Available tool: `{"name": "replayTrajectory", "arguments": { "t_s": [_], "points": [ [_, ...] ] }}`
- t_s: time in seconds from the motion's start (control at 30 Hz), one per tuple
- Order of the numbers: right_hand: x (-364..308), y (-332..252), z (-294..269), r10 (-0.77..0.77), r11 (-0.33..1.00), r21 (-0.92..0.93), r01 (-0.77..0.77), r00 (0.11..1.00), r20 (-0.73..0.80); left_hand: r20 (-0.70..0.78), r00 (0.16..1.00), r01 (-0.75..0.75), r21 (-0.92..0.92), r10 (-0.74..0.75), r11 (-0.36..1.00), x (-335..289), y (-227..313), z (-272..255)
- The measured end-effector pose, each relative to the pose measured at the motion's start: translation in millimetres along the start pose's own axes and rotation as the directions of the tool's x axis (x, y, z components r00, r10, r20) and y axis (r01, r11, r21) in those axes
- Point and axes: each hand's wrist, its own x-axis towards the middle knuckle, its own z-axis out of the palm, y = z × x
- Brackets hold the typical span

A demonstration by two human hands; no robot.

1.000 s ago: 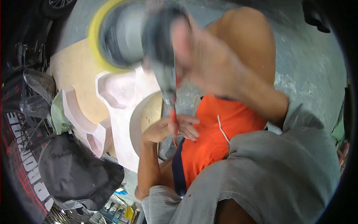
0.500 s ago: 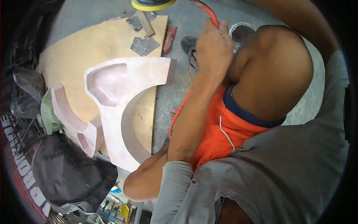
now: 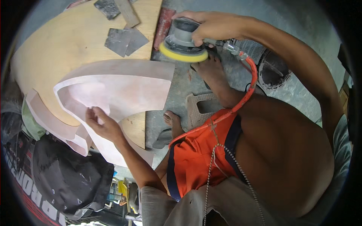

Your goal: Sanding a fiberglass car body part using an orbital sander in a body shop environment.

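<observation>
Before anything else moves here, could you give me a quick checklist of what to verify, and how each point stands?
1. Sander gripped: ok, the right hand holds it by its body.
2. Hose joined to the sander: ok, the red hose leads to it through a metal fitting.
3. Hose clear of the lap: not ok, it runs across the orange shorts.
4. Left hand off the pale piece: cannot tell, its fingertips are at the hollow but contact is unclear.
5. Yellow pad stopped: cannot tell from a still picture.
6. Pale piece wholly over the wooden board: not ok, one end reaches past the board's edge in this view.
</observation>
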Motion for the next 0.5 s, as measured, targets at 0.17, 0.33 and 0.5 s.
{"name": "replayTrajectory", "arguments": {
  "t_s": [0.17, 0.33, 0.5],
  "points": [
    [13, 19, 9, 0.056, 0.989, -0.142, -0.044, 0.995, 0.08, 0.03, 0.991, 0.134, -0.13, -0.131, 0.982, 28, -26, 44],
    [23, 43, 23, 0.105, 0.994, -0.011, -0.106, 0.993, -0.055, 0.068, 0.983, 0.176, -0.102, -0.17, 0.979, 16, -14, 61],
    [8, 61, 23, 0.145, 0.911, 0.377, -0.164, 0.986, 0.08, 0.106, 0.977, 0.191, -0.061, -0.183, 0.98, 18, -3, 59]
  ]
}}
